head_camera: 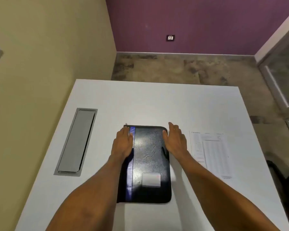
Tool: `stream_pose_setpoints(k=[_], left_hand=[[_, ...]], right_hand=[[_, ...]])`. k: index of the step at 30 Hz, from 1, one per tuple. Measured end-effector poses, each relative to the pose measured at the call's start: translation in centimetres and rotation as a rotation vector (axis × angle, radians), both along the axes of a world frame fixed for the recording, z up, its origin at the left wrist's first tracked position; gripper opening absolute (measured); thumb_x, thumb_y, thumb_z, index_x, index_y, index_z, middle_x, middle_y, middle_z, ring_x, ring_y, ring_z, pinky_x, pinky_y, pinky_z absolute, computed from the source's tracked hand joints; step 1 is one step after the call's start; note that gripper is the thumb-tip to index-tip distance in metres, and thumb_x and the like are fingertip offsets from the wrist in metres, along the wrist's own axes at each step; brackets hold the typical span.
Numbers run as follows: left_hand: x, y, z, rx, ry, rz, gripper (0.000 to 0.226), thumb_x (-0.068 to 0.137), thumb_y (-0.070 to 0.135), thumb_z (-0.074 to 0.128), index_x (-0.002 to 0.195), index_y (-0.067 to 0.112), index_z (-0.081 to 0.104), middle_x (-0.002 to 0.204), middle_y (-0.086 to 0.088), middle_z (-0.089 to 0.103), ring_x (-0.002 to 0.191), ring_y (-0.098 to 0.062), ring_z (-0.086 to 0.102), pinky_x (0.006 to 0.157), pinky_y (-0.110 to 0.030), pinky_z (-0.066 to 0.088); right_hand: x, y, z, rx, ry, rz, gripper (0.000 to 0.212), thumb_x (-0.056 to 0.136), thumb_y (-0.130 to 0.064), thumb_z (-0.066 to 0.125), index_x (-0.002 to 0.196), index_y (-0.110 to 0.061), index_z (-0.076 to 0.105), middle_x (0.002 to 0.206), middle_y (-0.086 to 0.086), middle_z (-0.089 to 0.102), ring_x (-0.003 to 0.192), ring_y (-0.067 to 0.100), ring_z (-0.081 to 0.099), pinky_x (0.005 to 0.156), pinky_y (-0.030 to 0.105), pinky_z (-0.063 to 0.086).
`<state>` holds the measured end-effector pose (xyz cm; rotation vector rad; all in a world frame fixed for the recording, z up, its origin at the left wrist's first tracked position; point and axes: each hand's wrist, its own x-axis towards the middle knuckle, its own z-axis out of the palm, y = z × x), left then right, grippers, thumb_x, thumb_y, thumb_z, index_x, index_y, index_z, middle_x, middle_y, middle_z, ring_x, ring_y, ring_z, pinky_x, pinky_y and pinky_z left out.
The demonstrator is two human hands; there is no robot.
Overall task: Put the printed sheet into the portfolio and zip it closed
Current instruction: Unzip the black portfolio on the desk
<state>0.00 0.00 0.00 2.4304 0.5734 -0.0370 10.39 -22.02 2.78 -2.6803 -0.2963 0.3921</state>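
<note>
Portfolio: the black glossy zip portfolio (148,164) lies flat and closed on the white table (140,100), long axis 12 to 6 o'clock.
Left hand: the left hand (123,144) rests flat, fingers straight, on its 9 o'clock edge.
Right hand: the right hand (175,140) has straight fingers against the 3 o'clock edge, gripping nothing.
Sheet: the white printed paper sheet (212,154) lies apart at the portfolio's 3 o'clock, parallel to it, nearer the right hand.
</note>
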Motion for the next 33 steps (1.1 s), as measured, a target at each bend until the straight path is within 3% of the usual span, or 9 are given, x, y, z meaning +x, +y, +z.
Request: stream_pose_setpoints(k=[5, 10, 13, 17, 21, 28, 31, 33], left_hand=[[2.7, 1.9, -2.8, -0.008, 0.083, 0.029, 0.022, 0.105, 0.022, 0.039, 0.119, 0.016, 0.054, 0.127, -0.005, 0.058, 0.113, -0.030, 0.055, 0.090, -0.047, 0.051], [5.2, 3.9, -5.6, 0.037, 0.214, 0.022, 0.048, 0.105, 0.020, 0.048, 0.152, 0.012, 0.044, 0.161, -0.007, 0.039, 0.147, -0.028, 0.036, 0.113, -0.046, 0.041], [6.4, 4.8, -6.5, 0.018, 0.246, 0.050, 0.051, 0.105, 0.023, 0.049, 0.155, 0.014, 0.042, 0.163, -0.004, 0.034, 0.149, -0.025, 0.032, 0.116, -0.045, 0.037], [7.9, 5.7, -7.2, 0.003, 0.231, 0.060, 0.043, 0.105, 0.024, 0.050, 0.147, 0.015, 0.052, 0.155, -0.005, 0.042, 0.141, -0.026, 0.039, 0.110, -0.045, 0.044], [8.9, 6.1, -7.2, -0.014, 0.234, 0.078, 0.029, 0.102, 0.024, 0.053, 0.123, 0.010, 0.065, 0.133, -0.007, 0.048, 0.119, -0.027, 0.052, 0.097, -0.047, 0.051], [9.6, 6.4, -7.5, -0.094, 0.234, 0.131, 0.023, 0.103, 0.027, 0.052, 0.111, 0.010, 0.065, 0.118, -0.004, 0.042, 0.092, -0.026, 0.063, 0.089, -0.042, 0.056], [9.7, 6.6, -7.8, -0.120, 0.204, 0.167, 0.019, 0.102, 0.026, 0.055, 0.110, 0.012, 0.066, 0.113, 0.000, 0.042, 0.089, -0.021, 0.062, 0.084, -0.035, 0.053], [9.6, 6.6, -8.1, -0.142, 0.169, 0.192, 0.015, 0.101, 0.024, 0.057, 0.110, 0.017, 0.067, 0.108, 0.002, 0.043, 0.089, -0.018, 0.062, 0.080, -0.028, 0.051]], right_hand=[[2.5, 1.6, -3.5, -0.063, 0.059, 0.030, 0.051, 0.106, -0.037, 0.045, 0.151, -0.013, 0.039, 0.135, 0.013, 0.056, 0.118, 0.033, 0.059, 0.096, 0.047, 0.052], [5.1, 3.6, -6.7, -0.097, 0.098, 0.097, 0.044, 0.102, -0.031, 0.053, 0.142, -0.013, 0.049, 0.133, 0.011, 0.057, 0.120, 0.031, 0.057, 0.099, 0.046, 0.049], [6.6, 5.2, -8.1, -0.109, 0.119, 0.173, 0.045, 0.102, -0.030, 0.054, 0.143, -0.014, 0.050, 0.138, 0.010, 0.055, 0.125, 0.030, 0.053, 0.104, 0.043, 0.044], [8.4, 7.6, -9.4, -0.114, 0.115, 0.240, 0.036, 0.100, -0.027, 0.054, 0.133, -0.012, 0.059, 0.133, 0.009, 0.057, 0.122, 0.030, 0.053, 0.102, 0.042, 0.043], [9.5, 9.7, -10.3, -0.152, 0.116, 0.364, 0.025, 0.100, -0.025, 0.052, 0.117, -0.009, 0.061, 0.119, 0.011, 0.061, 0.110, 0.032, 0.054, 0.095, 0.044, 0.044], [10.5, 14.9, -11.0, -0.090, 0.043, 0.563, 0.019, 0.101, -0.010, 0.053, 0.113, -0.015, 0.066, 0.106, 0.008, 0.065, 0.100, 0.032, 0.063, 0.086, 0.047, 0.052], [11.0, 16.7, -11.2, -0.019, 0.125, 0.622, 0.026, 0.103, -0.016, 0.053, 0.123, -0.023, 0.067, 0.115, 0.008, 0.063, 0.103, 0.029, 0.060, 0.089, 0.044, 0.050], [11.5, 17.9, -11.6, -0.001, 0.174, 0.691, 0.037, 0.098, -0.008, 0.058, 0.126, -0.030, 0.067, 0.117, 0.005, 0.060, 0.101, 0.029, 0.059, 0.086, 0.044, 0.050]])
